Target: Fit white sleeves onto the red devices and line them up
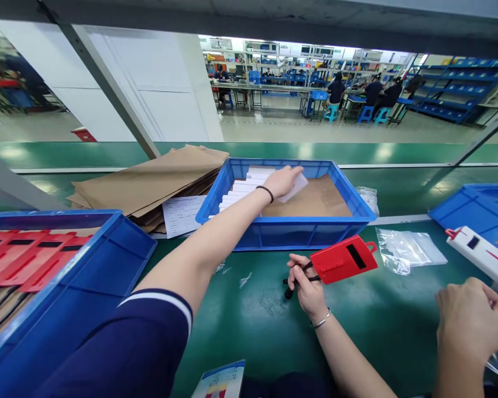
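My left hand (pixel 283 182), with a dark bead bracelet, reaches over the front rim of a blue bin (pixel 290 235). Its fingers are closed on a white flat piece (pixel 295 188), partly covered by the hand. To the left of that hand, several white pieces (pixel 238 194) stand in a row inside the bin. My right hand (pixel 306 284) is in front of the bin, closed around the black cable (pixel 311 272) of a red plastic housing (pixel 342 260). The housing has a black window and a small loop at its far end, and tilts up to the right.
A blue bin (pixel 120 260) at left holds several red housings (pixel 37 254). Brown paper sheets (pixel 157 182) lie behind it. Clear plastic bags (pixel 410 249) lie at right. Another person's hand (pixel 475 318) is near a white-and-red device (pixel 481 251) and another blue bin (pixel 473 210).
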`<state>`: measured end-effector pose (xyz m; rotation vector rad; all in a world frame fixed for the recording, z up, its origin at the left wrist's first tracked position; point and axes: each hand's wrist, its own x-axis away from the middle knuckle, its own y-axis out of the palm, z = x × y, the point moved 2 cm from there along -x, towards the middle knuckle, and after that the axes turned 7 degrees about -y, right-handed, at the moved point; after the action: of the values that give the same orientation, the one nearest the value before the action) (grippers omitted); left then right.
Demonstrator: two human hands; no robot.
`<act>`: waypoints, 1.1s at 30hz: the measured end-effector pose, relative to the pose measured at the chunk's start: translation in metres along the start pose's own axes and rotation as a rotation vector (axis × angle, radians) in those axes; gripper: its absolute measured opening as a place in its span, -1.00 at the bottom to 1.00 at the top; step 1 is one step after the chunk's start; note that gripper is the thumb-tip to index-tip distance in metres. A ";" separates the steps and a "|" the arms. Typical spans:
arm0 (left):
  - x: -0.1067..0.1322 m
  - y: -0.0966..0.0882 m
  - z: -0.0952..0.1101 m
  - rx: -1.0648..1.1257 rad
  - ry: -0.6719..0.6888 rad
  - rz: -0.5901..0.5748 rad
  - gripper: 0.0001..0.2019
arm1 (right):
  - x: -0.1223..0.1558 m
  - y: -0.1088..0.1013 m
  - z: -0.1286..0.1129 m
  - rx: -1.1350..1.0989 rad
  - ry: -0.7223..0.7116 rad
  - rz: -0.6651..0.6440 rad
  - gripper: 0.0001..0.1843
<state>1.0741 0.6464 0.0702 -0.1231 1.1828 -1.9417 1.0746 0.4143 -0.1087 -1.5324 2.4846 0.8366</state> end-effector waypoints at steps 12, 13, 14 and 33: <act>0.230 -0.034 -0.036 1.134 -0.507 0.366 -0.37 | 0.008 0.029 -0.007 0.079 0.149 0.013 -0.65; 0.244 -0.028 -0.037 1.132 -0.535 0.414 -0.37 | 0.008 0.034 -0.009 0.113 0.129 0.007 -0.58; 0.257 -0.022 -0.037 1.131 -0.557 0.454 -0.37 | 0.009 0.039 -0.010 0.152 0.103 -0.005 -0.49; 0.363 0.026 -0.062 0.653 -0.251 0.843 -0.60 | 0.031 0.070 -0.017 0.147 0.368 -0.045 -0.60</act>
<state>0.8269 0.4316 -0.0999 0.4051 0.2899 -1.3906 1.0035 0.4050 -0.0781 -1.8193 2.6681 0.3807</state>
